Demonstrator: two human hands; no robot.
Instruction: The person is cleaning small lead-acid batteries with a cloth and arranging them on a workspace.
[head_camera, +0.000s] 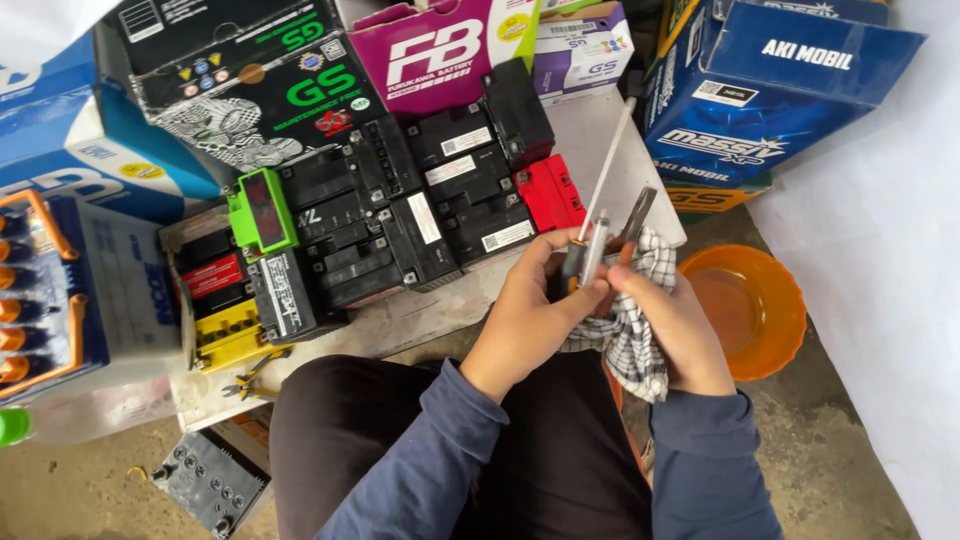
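The left hand (525, 320) was clenched around the handles of a bundle of screwdrivers (600, 235), just off the worktop's (420, 320) near edge, while the right hand (675, 325) gripped a checked cloth (625, 335) against them. Wiping well likely meant holding the shafts steady and drawing the cloth along them. Beside the right hand, an orange bowl (750, 305) looked empty.
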